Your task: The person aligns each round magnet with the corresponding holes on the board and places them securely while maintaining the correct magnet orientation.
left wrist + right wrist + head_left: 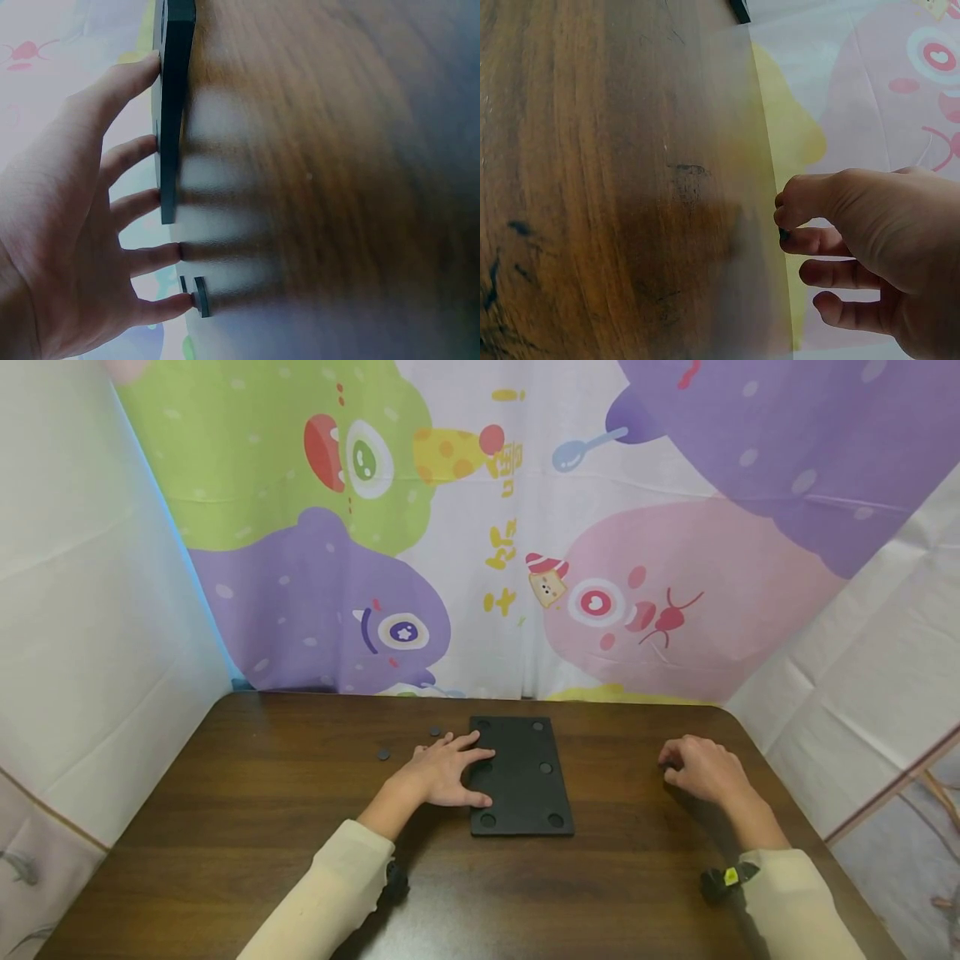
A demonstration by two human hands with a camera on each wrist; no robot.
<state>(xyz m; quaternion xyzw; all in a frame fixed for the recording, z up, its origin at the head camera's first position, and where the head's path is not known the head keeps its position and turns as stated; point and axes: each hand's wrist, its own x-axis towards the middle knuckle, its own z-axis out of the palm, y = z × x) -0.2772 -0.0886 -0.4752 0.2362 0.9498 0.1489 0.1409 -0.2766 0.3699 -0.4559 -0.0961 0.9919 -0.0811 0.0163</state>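
Observation:
A black rectangular board (pixel 521 785) with several round recesses lies on the table. My left hand (pixel 446 772) is spread over its left side, with the thumb and some fingertips touching it. In the left wrist view, the fingers of that hand (pixel 82 202) are apart, and the little fingertip is by a small dark disc (pixel 201 297). Away to the right of the board, my right hand (pixel 705 768) pinches a small dark piece (pixel 784 235) between thumb and index finger, mostly hidden by the fingertips.
Two small dark discs (pixel 384 754) (pixel 435 732) lie left of the board, the farther one just beyond the left hand. The brown wooden table (pixel 300 860) meets a patterned curtain (pixel 480 527) at its back edge. White cloth panels hang on both sides.

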